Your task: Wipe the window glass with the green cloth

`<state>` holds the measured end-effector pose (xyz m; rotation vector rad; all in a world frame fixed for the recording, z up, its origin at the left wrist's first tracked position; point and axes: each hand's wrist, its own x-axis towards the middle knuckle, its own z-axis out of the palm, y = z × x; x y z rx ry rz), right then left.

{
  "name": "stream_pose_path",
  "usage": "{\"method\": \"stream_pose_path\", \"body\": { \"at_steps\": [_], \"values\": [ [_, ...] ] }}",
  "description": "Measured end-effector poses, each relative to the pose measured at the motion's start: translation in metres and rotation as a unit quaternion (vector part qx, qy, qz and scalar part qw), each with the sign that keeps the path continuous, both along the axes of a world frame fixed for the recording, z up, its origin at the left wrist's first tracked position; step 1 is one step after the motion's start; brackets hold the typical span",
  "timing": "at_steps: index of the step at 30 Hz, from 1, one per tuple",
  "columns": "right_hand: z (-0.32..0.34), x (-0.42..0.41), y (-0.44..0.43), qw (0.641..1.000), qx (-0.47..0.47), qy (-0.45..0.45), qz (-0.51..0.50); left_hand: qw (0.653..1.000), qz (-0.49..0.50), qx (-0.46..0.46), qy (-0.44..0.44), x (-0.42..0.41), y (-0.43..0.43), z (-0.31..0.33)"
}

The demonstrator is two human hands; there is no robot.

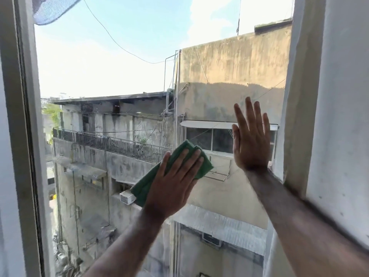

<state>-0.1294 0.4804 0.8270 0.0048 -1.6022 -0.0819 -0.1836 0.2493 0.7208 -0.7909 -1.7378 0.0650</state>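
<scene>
The window glass fills the middle of the view, with buildings and sky behind it. A folded green cloth lies flat against the pane, a little below centre. My left hand presses on the cloth with fingers spread, pointing up and to the right. My right hand rests flat on the glass to the right of the cloth, palm forward, fingers apart, holding nothing. It sits close to the right frame, and its forearm crosses the frame's edge.
A pale window frame runs down the left side. A white frame and wall close off the right side. A piece of mesh netting hangs at the top left corner.
</scene>
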Motion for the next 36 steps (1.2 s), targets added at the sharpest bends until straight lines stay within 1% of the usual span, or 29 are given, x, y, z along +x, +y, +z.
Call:
{"method": "stream_pose_path", "body": {
  "at_steps": [1, 2, 4, 7, 9, 10, 11, 13, 15, 16, 18, 20, 22, 23, 25, 26, 28, 31, 32, 33, 34, 36],
  "values": [
    [-0.001, 0.0, -0.001, 1.0, -0.001, 0.002, 0.002, 1.0, 0.003, 0.01, -0.003, -0.004, -0.013, 0.001],
    [-0.001, 0.0, -0.001, 1.0, -0.002, 0.004, 0.003, 0.999, 0.003, 0.038, -0.009, -0.007, -0.023, 0.01],
    [-0.002, -0.001, -0.003, 1.0, -0.002, 0.004, 0.003, 0.991, 0.01, 0.135, -0.023, -0.013, -0.029, 0.041],
    [-0.004, -0.001, -0.004, 1.0, -0.002, 0.003, 0.003, 0.961, 0.015, 0.275, -0.034, -0.009, -0.008, 0.091],
    [-0.003, -0.001, -0.002, 1.0, 0.002, 0.007, 0.004, 0.943, 0.019, 0.329, -0.045, -0.003, 0.015, 0.11],
    [-0.001, -0.001, -0.001, 1.0, 0.003, 0.008, 0.004, 0.944, 0.018, 0.325, -0.048, 0.001, 0.026, 0.114],
    [-0.001, -0.001, 0.0, 1.0, 0.004, 0.01, 0.003, 0.956, 0.011, 0.289, -0.044, 0.005, 0.035, 0.114],
    [-0.002, -0.001, 0.002, 1.0, 0.005, 0.013, 0.0, 0.989, -0.021, 0.144, -0.021, 0.009, 0.049, 0.096],
    [0.0, 0.0, 0.002, 1.0, 0.009, 0.01, -0.008, 0.999, -0.037, 0.013, -0.006, 0.01, 0.046, 0.073],
    [-0.001, 0.0, 0.001, 1.0, 0.008, 0.007, -0.008, 0.999, -0.039, -0.023, 0.0, 0.008, 0.036, 0.062],
    [-0.002, 0.001, 0.0, 1.0, 0.001, 0.0, -0.007, 0.998, -0.027, -0.049, 0.021, 0.0, 0.01, 0.041],
    [-0.002, 0.002, 0.0, 1.0, -0.002, -0.004, -0.009, 0.999, -0.005, -0.038, 0.028, -0.012, -0.028, 0.021],
    [-0.003, 0.003, 0.0, 1.0, 0.0, -0.007, 0.001, 1.0, 0.018, 0.004, 0.017, -0.023, -0.08, 0.005],
    [-0.002, 0.003, -0.001, 1.0, 0.001, -0.009, 0.002, 0.999, 0.029, 0.039, 0.004, -0.029, -0.108, 0.0],
    [-0.003, 0.003, -0.003, 1.0, -0.002, -0.006, 0.004, 0.988, 0.045, 0.145, -0.03, -0.041, -0.16, 0.007],
    [-0.004, 0.002, -0.005, 1.0, -0.004, -0.002, 0.004, 0.975, 0.054, 0.21, -0.048, -0.046, -0.18, 0.02],
    [-0.004, 0.002, -0.007, 1.0, -0.003, -0.002, 0.001, 0.938, 0.071, 0.33, -0.074, -0.051, -0.197, 0.057],
    [-0.005, 0.002, -0.007, 1.0, -0.003, -0.002, -0.001, 0.885, 0.078, 0.454, -0.063, -0.051, -0.178, 0.118],
    [-0.004, 0.001, -0.007, 1.0, -0.004, -0.001, -0.002, 0.873, 0.073, 0.479, -0.056, -0.05, -0.163, 0.135],
    [-0.003, 0.0, -0.006, 1.0, -0.005, 0.0, -0.003, 0.868, 0.067, 0.49, -0.049, -0.048, -0.146, 0.149],
    [-0.003, 0.0, -0.006, 1.0, -0.005, 0.0, -0.005, 0.873, 0.062, 0.482, -0.04, -0.044, -0.124, 0.158],
    [-0.003, -0.001, -0.005, 1.0, -0.005, 0.0, -0.01, 0.903, 0.042, 0.427, -0.013, -0.034, -0.072, 0.17]
  ]
}}
